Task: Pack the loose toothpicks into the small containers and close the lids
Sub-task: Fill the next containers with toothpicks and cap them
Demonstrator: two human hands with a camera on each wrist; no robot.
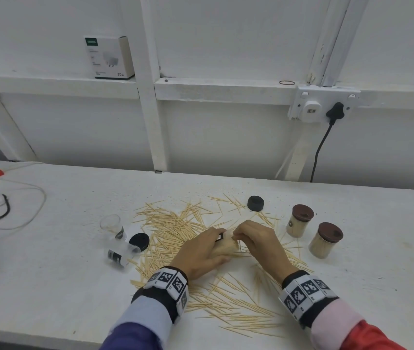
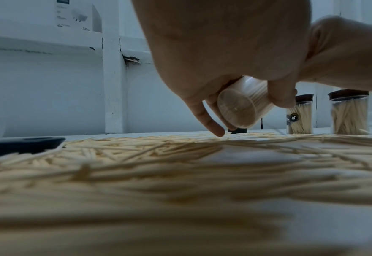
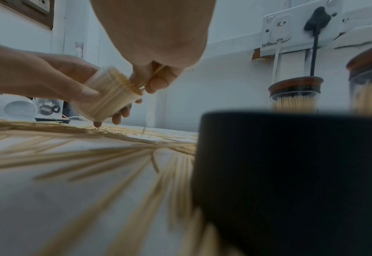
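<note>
White counter [image 1: 352, 286], toothpicks [image 1: 170, 223] strewn — left hand [image 1: 201, 251] gripping tilted jar [image 3: 112, 97], mouth toward right fingers [image 3: 158, 81] pinching toothpicks.

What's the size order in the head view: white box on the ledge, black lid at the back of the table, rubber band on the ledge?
Largest to smallest as they look:
1. white box
2. black lid
3. rubber band
The box and band sit farther from the camera than the lid, so true sizes may differ.

Blue left sleeve [image 1: 135, 327], red-pink right sleeve [image 1: 352, 327], checker-marked wristbands [image 1: 169, 281].
</note>
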